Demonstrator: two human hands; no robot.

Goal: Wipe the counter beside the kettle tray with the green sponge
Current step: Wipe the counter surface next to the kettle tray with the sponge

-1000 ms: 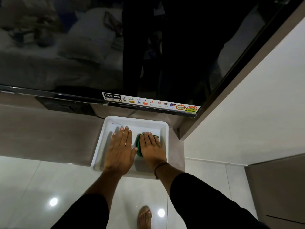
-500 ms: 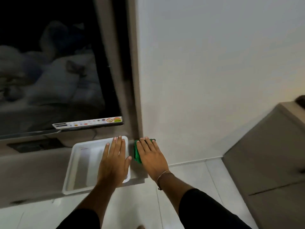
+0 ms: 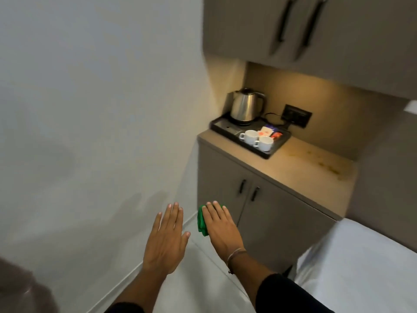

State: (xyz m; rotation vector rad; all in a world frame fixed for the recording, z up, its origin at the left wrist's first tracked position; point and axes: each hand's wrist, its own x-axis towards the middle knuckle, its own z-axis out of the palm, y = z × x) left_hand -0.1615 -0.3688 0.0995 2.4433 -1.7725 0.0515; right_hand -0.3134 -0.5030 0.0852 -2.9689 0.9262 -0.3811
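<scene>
The right hand (image 3: 222,230) is carrying the green sponge (image 3: 202,222) under flat fingers, the left hand (image 3: 167,241) is hanging open and empty, and the view, swinging off the white tray, is now facing the stained worktop (image 3: 316,170) beside the kettle tray (image 3: 250,137), well apart from both.

A plain pale wall (image 3: 94,98) is filling the left side of the view, meeting a light glossy tiled floor (image 3: 203,274) along a white skirting strip. In the corner a grey-beige base cabinet (image 3: 266,211) is standing, its two doors carrying short dark handles. Above it, an upper cabinet (image 3: 316,30) with two long dark handles is hanging, and warm light from beneath it is falling on the beige back panel (image 3: 316,98), where a dark socket plate (image 3: 297,115) is sitting. At the lower right, the corner of a bed in white sheets (image 3: 361,267) is showing.
</scene>
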